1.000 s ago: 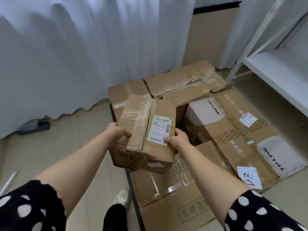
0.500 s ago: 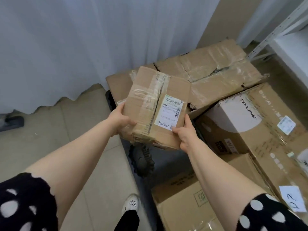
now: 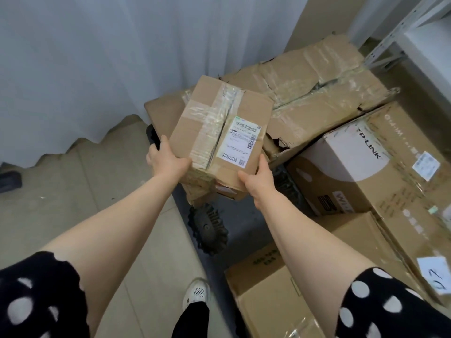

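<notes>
**A taped box in the air, gripped at its two near corners**

A white curtain hangs at the back, above a tiled floor. On the right lies a pile of cartons: a crushed carton with torn flaps, and a TP-LINK carton just beside it. A black wheel shows under the pile, so the pile probably rests on a cart.

The box is in the air, in front of the crushed carton and above the gap near the wheel, with its top tilted toward the camera. It is much smaller than the cartons around it. Both arms carry it stretched out without visible strain, so I judge it rather light. The cardboard looks stiff but worn — the near lower edge is crumpled and may give way under hard pressure.

The left hand grasps the near left corner, with the thumb on top. The right hand grasps the near right corner, its fingers hidden under the box.

The glossy tape along the middle is likely slippery, and so is the label. Bare cardboard at the sides is the better place to hold — with the fingers under the bottom.
</notes>
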